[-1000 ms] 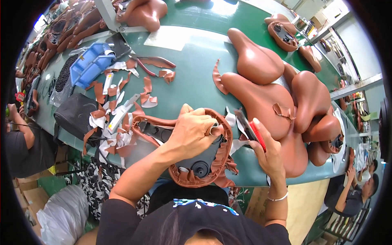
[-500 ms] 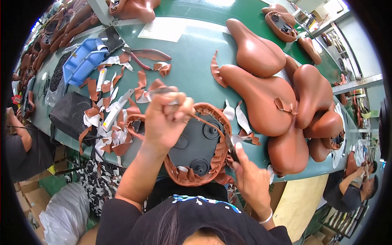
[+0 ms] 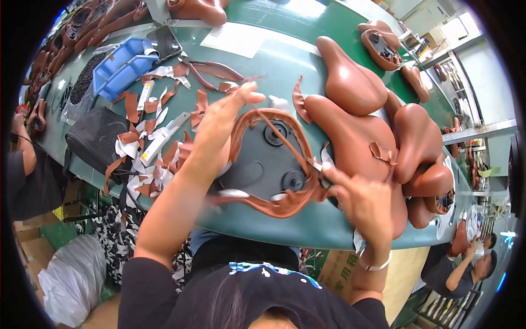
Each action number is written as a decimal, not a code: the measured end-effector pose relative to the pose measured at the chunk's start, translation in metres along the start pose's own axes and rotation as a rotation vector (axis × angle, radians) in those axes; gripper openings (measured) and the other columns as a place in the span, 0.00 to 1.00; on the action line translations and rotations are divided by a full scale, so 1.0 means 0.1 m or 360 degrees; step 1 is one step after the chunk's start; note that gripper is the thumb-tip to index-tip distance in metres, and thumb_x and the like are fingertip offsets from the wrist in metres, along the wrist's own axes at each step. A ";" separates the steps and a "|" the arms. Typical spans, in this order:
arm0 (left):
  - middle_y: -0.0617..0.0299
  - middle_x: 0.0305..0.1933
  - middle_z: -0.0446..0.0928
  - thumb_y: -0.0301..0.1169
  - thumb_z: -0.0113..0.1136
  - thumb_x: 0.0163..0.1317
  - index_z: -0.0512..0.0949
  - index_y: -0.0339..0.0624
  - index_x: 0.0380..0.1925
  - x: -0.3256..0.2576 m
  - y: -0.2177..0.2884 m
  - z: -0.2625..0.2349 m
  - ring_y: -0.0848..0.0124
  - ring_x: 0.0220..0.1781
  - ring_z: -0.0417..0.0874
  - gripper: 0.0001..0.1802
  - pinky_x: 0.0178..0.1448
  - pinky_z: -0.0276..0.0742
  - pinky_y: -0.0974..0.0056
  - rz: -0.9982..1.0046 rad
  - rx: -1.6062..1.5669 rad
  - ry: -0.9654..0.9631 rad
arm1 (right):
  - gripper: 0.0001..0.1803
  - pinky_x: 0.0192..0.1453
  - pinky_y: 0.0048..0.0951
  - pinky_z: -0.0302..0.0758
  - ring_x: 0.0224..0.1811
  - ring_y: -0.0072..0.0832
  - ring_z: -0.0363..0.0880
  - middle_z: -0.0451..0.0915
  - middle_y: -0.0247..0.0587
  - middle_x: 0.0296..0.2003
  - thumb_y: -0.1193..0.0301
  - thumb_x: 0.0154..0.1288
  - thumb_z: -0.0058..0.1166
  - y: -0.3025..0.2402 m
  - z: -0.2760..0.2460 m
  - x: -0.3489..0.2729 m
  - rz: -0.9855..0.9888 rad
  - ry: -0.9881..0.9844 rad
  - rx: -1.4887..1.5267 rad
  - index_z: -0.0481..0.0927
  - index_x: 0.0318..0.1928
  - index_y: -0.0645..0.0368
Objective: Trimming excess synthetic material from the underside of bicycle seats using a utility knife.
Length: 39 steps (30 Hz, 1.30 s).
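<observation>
Saddle [image 3: 263,164] underside (brown strip [image 3: 285,140] pulled)

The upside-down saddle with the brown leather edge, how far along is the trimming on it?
Done: many brown leather offcuts litter the green table, and covered brown saddles lie stacked at the right. In hand: the left hand pulls a thin brown strip up from the upturned black-bottomed saddle, while the right hand works at its rim. Left: ragged leather hangs along the near edge.
</observation>
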<state>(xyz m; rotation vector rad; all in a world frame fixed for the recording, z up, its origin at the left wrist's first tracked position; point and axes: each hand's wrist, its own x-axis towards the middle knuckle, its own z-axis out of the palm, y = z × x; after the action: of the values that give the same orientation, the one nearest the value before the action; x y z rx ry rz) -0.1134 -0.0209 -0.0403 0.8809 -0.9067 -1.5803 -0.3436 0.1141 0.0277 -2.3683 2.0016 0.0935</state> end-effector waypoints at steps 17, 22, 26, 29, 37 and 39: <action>0.56 0.32 0.77 0.38 0.52 0.64 0.78 0.37 0.29 -0.17 0.73 -0.62 0.61 0.40 0.76 0.15 0.44 0.72 0.53 0.0355 0.1287 -0.0769 | 0.17 0.60 0.48 0.64 0.56 0.44 0.70 0.76 0.50 0.46 0.68 0.54 0.57 -0.15 -0.13 0.14 -0.0324 -0.0065 -0.0047 0.82 0.47 0.44; 0.53 0.34 0.78 0.37 0.58 0.58 0.80 0.40 0.34 0.05 0.22 -0.09 0.55 0.44 0.76 0.12 0.55 0.67 0.58 0.0924 0.1532 -0.1762 | 0.20 0.31 0.40 0.73 0.22 0.42 0.79 0.80 0.43 0.23 0.67 0.60 0.56 0.01 -0.10 0.11 -0.0246 -0.0156 0.0185 0.78 0.54 0.41; 0.62 0.32 0.77 0.41 0.51 0.68 0.78 0.38 0.38 0.12 0.04 0.19 0.70 0.34 0.77 0.16 0.41 0.72 0.67 0.0358 0.0608 -0.1331 | 0.24 0.25 0.39 0.70 0.19 0.40 0.77 0.75 0.41 0.18 0.66 0.61 0.55 -0.01 0.04 0.00 -0.0315 -0.0168 0.0184 0.72 0.59 0.42; 0.65 0.24 0.73 0.40 0.53 0.67 0.74 0.41 0.26 0.32 0.34 0.16 0.80 0.20 0.66 0.16 0.24 0.59 0.74 0.0075 -0.0187 -0.0534 | 0.25 0.23 0.34 0.68 0.20 0.31 0.76 0.74 0.37 0.19 0.67 0.61 0.55 -0.18 0.05 -0.44 -0.0108 -0.0310 0.0052 0.72 0.61 0.47; 0.70 0.17 0.59 0.38 0.54 0.67 0.68 0.39 0.23 -0.12 0.98 0.44 0.82 0.18 0.58 0.17 0.24 0.56 0.76 0.1106 -0.0515 0.0436 | 0.23 0.27 0.24 0.68 0.24 0.22 0.75 0.75 0.34 0.27 0.73 0.62 0.51 -0.42 0.33 -0.94 0.0511 -0.0101 0.0981 0.71 0.59 0.54; 0.65 0.24 0.68 0.28 0.54 0.64 0.71 0.37 0.29 -0.28 1.30 -0.26 0.77 0.27 0.71 0.07 0.35 0.70 0.72 0.1785 -0.0182 0.0083 | 0.22 0.27 0.22 0.68 0.25 0.20 0.75 0.74 0.34 0.28 0.74 0.62 0.50 -0.54 0.32 -1.00 0.0563 0.0036 0.1321 0.70 0.58 0.56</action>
<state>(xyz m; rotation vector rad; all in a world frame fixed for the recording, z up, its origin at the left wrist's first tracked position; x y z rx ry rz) -0.0304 -0.0159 0.0667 0.2072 -0.9936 -0.6131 -0.3077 0.2233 0.0024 -1.5020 1.9088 -0.6246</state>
